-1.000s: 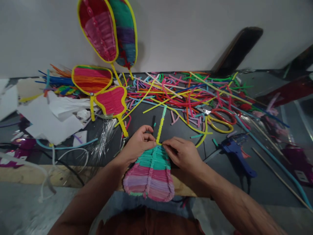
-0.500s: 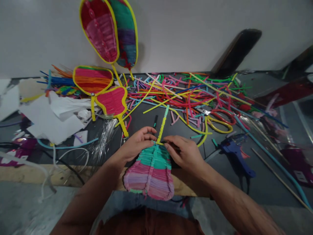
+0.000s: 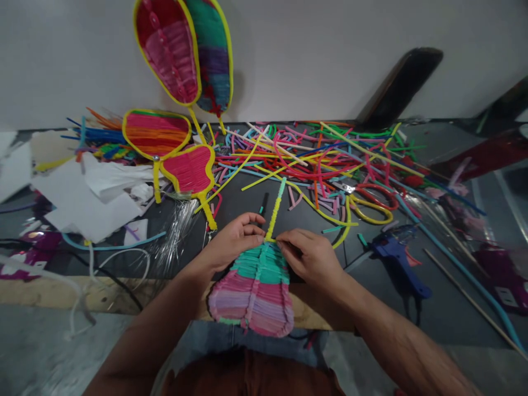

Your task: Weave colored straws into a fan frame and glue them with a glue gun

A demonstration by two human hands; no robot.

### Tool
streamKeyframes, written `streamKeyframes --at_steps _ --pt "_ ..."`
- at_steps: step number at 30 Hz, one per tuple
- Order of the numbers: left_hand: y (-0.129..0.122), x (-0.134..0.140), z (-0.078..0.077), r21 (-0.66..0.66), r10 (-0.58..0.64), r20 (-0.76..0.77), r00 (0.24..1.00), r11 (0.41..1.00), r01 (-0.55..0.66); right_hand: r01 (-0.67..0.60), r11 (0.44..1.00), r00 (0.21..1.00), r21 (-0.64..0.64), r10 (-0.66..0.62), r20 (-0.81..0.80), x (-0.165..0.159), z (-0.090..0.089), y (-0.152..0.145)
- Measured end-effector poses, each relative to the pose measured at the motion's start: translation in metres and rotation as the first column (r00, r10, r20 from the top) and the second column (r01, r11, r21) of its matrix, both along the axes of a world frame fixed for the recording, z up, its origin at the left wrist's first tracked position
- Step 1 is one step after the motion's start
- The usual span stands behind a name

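A fan made of pipe cleaners [image 3: 252, 297] lies at the table's front edge, its broad end towards me. Its bands run from pink and lilac to teal, and a twisted yellow and pale green handle [image 3: 275, 214] points away. My left hand [image 3: 231, 242] is closed on the fan's teal left side, thumb at the base of the handle. With thumb and forefinger my right hand [image 3: 313, 258] pinches a short yellow pipe cleaner [image 3: 270, 240] at that same joint. The fingers partly hide where it wraps.
Several yellow-rimmed fans, one an orange-striped fan [image 3: 157, 135], stand at the back left. Loose pipe cleaners [image 3: 289, 157] are heaped along the wall. Scissors [image 3: 373, 203] and a blue glue gun [image 3: 398, 258] lie to the right, white paper scraps [image 3: 82, 203] to the left.
My right fingers have drawn in closer around the yellow pipe cleaner, and less of it shows. My left thumb has shifted slightly towards the joint. The fan stays in place.
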State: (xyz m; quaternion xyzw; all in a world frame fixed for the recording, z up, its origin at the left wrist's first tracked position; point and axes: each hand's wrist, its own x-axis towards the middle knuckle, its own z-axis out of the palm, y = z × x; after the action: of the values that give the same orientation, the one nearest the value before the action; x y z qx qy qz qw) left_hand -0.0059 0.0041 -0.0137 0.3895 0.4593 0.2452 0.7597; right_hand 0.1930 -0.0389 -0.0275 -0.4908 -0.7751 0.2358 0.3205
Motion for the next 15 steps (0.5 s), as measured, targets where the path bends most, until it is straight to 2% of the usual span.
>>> streamKeyframes --at_steps 10,13,15 --pt "-0.001 0.006 -0.001 0.064 0.052 -0.092 0.994 0.997 -0.046 -0.016 1.0 1.0 0.026 0.016 0.017 0.0 0.002 0.0" --pt "-0.001 0.005 -0.003 0.082 0.052 -0.103 0.993 0.996 -0.044 0.004 0.993 0.998 0.121 -0.012 0.062 0.004 0.012 0.001" --pt "0.0 0.005 -0.004 0.089 0.051 -0.11 0.993 0.995 -0.041 0.043 0.975 0.983 0.219 -0.08 0.162 0.013 0.023 0.0"
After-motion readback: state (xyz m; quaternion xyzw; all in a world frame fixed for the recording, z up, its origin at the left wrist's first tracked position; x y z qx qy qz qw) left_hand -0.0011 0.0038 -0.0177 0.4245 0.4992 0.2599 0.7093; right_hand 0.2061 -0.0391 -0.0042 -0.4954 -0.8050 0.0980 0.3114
